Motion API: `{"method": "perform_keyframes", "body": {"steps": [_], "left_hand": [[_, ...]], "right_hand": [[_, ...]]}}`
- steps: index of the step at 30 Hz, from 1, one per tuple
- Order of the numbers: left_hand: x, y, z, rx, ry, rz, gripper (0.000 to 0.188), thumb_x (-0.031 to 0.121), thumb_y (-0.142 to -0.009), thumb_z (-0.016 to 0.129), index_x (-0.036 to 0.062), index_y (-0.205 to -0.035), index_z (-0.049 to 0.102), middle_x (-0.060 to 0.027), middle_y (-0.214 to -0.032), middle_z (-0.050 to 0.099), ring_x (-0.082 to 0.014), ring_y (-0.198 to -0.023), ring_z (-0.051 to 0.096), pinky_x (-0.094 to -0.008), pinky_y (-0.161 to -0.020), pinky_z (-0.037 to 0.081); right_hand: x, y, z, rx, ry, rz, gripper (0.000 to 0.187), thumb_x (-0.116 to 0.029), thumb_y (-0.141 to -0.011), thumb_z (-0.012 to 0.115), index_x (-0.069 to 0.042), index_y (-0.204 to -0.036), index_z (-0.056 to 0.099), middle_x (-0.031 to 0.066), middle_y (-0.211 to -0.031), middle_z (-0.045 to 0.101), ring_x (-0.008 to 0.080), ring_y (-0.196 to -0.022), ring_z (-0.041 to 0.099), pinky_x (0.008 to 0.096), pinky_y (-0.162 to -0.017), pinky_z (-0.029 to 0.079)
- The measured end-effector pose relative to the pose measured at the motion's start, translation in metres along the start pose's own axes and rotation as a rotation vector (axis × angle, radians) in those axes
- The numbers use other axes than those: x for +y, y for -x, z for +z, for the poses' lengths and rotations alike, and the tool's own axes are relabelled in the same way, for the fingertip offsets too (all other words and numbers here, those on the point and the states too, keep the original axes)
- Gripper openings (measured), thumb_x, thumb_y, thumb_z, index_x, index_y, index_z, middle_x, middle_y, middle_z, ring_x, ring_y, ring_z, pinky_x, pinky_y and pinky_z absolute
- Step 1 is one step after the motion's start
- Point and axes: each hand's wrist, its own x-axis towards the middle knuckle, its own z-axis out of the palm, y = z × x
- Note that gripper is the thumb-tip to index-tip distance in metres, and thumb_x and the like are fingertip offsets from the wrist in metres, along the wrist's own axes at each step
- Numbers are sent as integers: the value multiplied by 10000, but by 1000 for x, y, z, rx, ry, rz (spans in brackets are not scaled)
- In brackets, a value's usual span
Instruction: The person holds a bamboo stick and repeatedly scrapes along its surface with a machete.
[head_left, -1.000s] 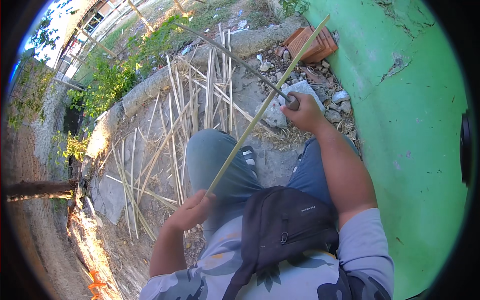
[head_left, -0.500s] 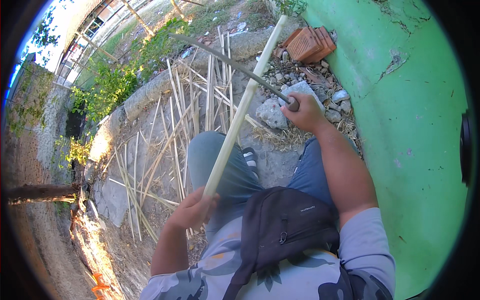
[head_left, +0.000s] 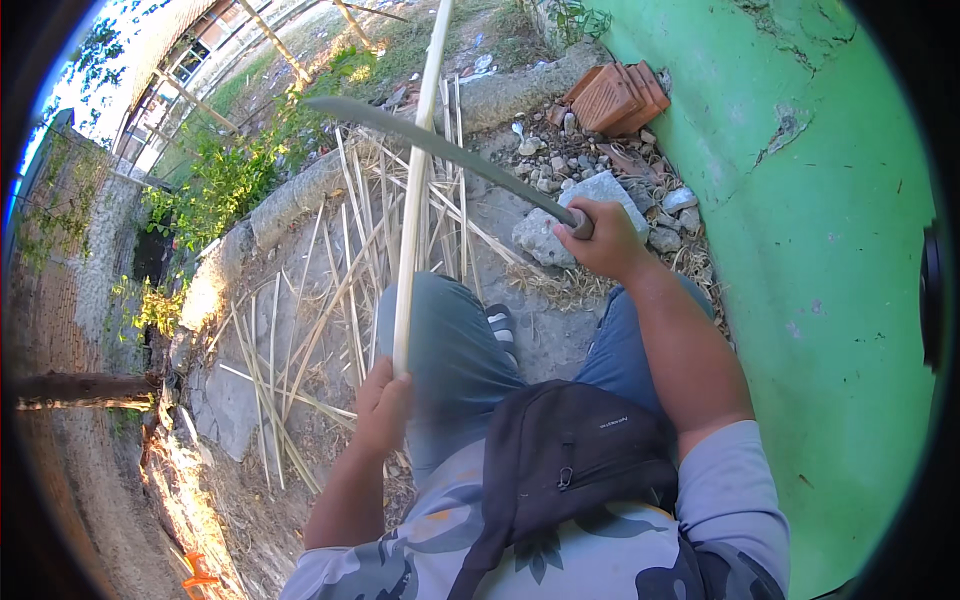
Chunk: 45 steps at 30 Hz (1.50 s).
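Observation:
My left hand [head_left: 382, 408] is closed round the lower end of a long pale strip of split bamboo [head_left: 409, 240], which stands nearly upright over my left knee. In my right hand [head_left: 608, 242] is the brown handle of a machete [head_left: 470, 160]. Its long grey blade points up and left and crosses the strip partway along; whether the two touch I cannot tell. The strip's top end reaches the upper edge of the picture.
Many pale strips [head_left: 350, 260] lie scattered on the ground left of my knees. Beyond my right hand are stones [head_left: 543, 236] and stacked orange roof tiles [head_left: 617, 98]. A green wall [head_left: 830, 300] runs close on my right; a low concrete kerb [head_left: 300, 190] curves ahead.
My left hand has swung the bamboo strip leftward and more upright, now showing a narrower side. The machete has shifted slightly left and down, its blade tip lower.

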Motion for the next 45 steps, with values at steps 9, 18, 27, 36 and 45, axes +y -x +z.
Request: {"method": "perform_keyframes", "body": {"steps": [9, 18, 27, 36, 45], "left_hand": [[-11, -14, 19, 128, -768, 210, 367, 234, -970, 707, 35, -1225, 535, -65, -757, 646, -158, -668, 612, -336, -624, 479], [11, -6, 28, 47, -769, 74, 562, 264, -961, 658, 92, -1439, 419, -248, -972, 732, -472, -891, 700, -518, -774, 535], [-1, -10, 27, 110, -894, 207, 350, 200, -974, 662, -26, -1220, 557, -202, -828, 701, -343, -733, 701, -423, -671, 526], [8, -12, 32, 99, -904, 117, 427, 254, -969, 649, -24, -1275, 539, -296, -970, 698, -464, -927, 691, -493, -805, 533], [6, -11, 26, 42, -883, 58, 484, 286, -961, 636, 0, -1333, 516, -327, -1018, 693, -511, -984, 671, -542, -857, 527]], "right_hand": [[-15, 10, 24, -284, 294, -203, 172, -265, -774, 724, -146, -894, 692, 129, -777, 699, 382, -753, 694, 508, -691, 546], [-7, 6, 18, -195, 311, -123, 166, -268, -768, 721, -150, -875, 672, 115, -768, 700, 375, -751, 696, 518, -681, 539], [-13, 9, 23, -348, 435, -185, 186, -256, -767, 733, -155, -919, 700, 129, -771, 703, 372, -770, 701, 513, -705, 546], [-6, 6, 29, -359, 385, -53, 146, -243, -799, 700, -142, -904, 707, 137, -801, 715, 392, -773, 697, 512, -703, 548], [12, -2, 30, -200, 242, -31, 171, -205, -762, 730, -95, -881, 677, 187, -738, 666, 423, -736, 671, 505, -664, 532]]}}
